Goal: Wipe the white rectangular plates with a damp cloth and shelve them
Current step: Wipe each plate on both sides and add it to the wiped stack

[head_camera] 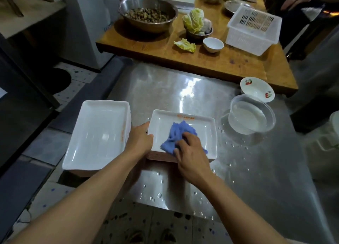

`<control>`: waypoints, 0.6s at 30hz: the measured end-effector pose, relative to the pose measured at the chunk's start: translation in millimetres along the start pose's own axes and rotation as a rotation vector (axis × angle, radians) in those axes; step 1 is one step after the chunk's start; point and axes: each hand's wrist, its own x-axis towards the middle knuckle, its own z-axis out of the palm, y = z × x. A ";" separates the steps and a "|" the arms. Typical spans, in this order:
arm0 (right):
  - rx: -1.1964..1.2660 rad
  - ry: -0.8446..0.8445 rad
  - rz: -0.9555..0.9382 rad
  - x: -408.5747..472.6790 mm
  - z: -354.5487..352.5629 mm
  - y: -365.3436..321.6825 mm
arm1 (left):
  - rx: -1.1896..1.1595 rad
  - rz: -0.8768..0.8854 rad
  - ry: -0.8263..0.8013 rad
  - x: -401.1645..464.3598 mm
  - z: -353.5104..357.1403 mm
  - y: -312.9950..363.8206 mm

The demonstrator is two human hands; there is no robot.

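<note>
Right hand [190, 152] had its fingers curled over a bunched blue cloth [177, 133], pressing it into the well of the top white plate [207, 132]. Looked like mid-wipe, cloth covering the near-left part of the well; the far-right part was still bare.

Left hand [140, 137] gripped that plate's left rim, fingers wrapped over the edge, probably bracing so the plate didn't skid under the wipe strokes. The plate sat on a short stack of similar ones, directly under both hands, on the steel table [165, 82].

Second stack of white plates [97, 132] was just left of the left hand, touching or nearly touching the wrist. Can't tell if that's the done pile or the to-do pile.

Clear tub of water [251, 115] was right of the right hand, within easy reach, likely for re-wetting the cloth. Droplets were scattered on the steel around it and near the front edge, so wet plates may slip.

Beyond the tub sat a cherry-print bowl [257, 88]. No shelf in view.
</note>
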 end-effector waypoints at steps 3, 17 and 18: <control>0.022 -0.028 -0.052 28.5 11.7 -16.3 | -0.027 0.009 0.000 1.1 0.6 -1.2; -0.269 0.031 0.015 23.2 -35.3 60.2 | 0.130 -0.017 -0.004 0.8 7.7 -0.9; -0.257 0.014 0.014 21.3 -39.0 58.3 | 0.137 -0.020 0.000 -0.2 7.8 -0.4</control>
